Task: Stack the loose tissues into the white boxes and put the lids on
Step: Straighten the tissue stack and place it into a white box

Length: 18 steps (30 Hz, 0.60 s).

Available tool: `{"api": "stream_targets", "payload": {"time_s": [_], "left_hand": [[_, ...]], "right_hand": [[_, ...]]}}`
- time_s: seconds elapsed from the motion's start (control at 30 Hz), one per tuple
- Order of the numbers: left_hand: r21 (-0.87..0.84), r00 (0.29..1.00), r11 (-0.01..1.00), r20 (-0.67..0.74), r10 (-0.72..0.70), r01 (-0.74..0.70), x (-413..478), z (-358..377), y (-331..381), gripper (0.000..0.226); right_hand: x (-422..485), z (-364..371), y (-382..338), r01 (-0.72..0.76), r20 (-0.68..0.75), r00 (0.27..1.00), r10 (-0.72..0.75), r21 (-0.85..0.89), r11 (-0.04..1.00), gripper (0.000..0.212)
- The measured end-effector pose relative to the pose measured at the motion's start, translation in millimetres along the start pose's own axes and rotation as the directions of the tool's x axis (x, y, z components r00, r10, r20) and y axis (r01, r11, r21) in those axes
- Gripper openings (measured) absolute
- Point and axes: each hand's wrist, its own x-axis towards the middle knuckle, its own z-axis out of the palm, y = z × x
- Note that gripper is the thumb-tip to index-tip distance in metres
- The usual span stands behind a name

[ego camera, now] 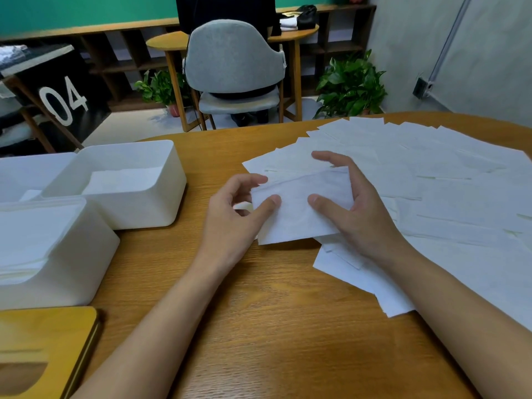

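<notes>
Many loose white tissues [431, 180] lie spread over the right half of the wooden table [259, 326]. One folded tissue [299, 214] is held between both hands at the table's middle. My left hand [236, 223] pinches its left edge with thumb and fingers. My right hand [354, 208] grips its right side, thumb on top. Two open white boxes stand at the left: the far box [161, 203] with a low stack of tissues inside, and the near box [86, 272] filled high with tissues. A wooden lid [49, 338] with an oval slot lies at the lower left.
Another white box or lid [26, 171] sits at the far left edge behind the boxes. Beyond the table stand a grey chair [233, 61], a small round table, two potted plants [351, 87] and low shelving.
</notes>
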Motion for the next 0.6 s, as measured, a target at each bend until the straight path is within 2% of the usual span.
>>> {"api": "stream_targets", "payload": {"time_s": [0.07, 0.2, 0.3, 0.37, 0.4, 0.47, 0.53, 0.6], "left_hand": [[0.003, 0.999, 1.000, 0.026, -0.024, 0.024, 1.2, -2.7, 0.3, 0.043], [-0.190, 0.976, 0.965, 0.153, -0.153, 0.181, -0.6, -4.2, 5.3, 0.046], [-0.173, 0.987, 0.974, 0.091, -0.134, 0.148, -0.4, -4.0, 4.8, 0.042], [-0.140, 0.992, 0.982, 0.049, -0.119, 0.125, 1.1, -5.3, 2.9, 0.040], [-0.128, 0.993, 0.985, 0.050, -0.107, 0.112, 0.9, -5.8, 3.3, 0.039], [-0.104, 0.994, 0.992, 0.081, -0.069, 0.078, 0.5, -4.9, 3.1, 0.041], [-0.070, 0.996, 0.997, 0.085, -0.014, 0.020, -0.1, -2.8, 1.4, 0.044], [0.097, 0.994, 0.991, 0.063, 0.087, -0.092, 1.8, -2.9, -6.1, 0.056]], "right_hand": [[0.7, -1.8, -1.3, 0.019, -0.005, 1.000, -0.019, 0.008, 1.000, 0.057], [2.7, -1.2, 1.0, -0.006, -0.028, 1.000, 0.006, 0.009, 1.000, 0.064], [4.5, -4.7, 1.2, -0.050, 0.038, 0.998, 0.046, 0.108, 0.993, 0.070], [5.1, -9.8, -1.3, -0.074, 0.127, 0.991, 0.049, 0.196, 0.978, 0.059], [5.3, -11.3, -2.1, -0.071, 0.163, 0.986, 0.042, 0.176, 0.982, 0.048], [5.0, -11.4, -0.1, -0.051, 0.187, 0.981, 0.046, 0.022, 0.998, 0.028], [4.5, -9.8, 5.2, -0.081, 0.138, 0.987, 0.088, -0.059, 0.995, 0.028], [6.2, -10.5, 9.5, -0.111, 0.036, 0.993, 0.114, -0.060, 0.992, 0.032]]}}
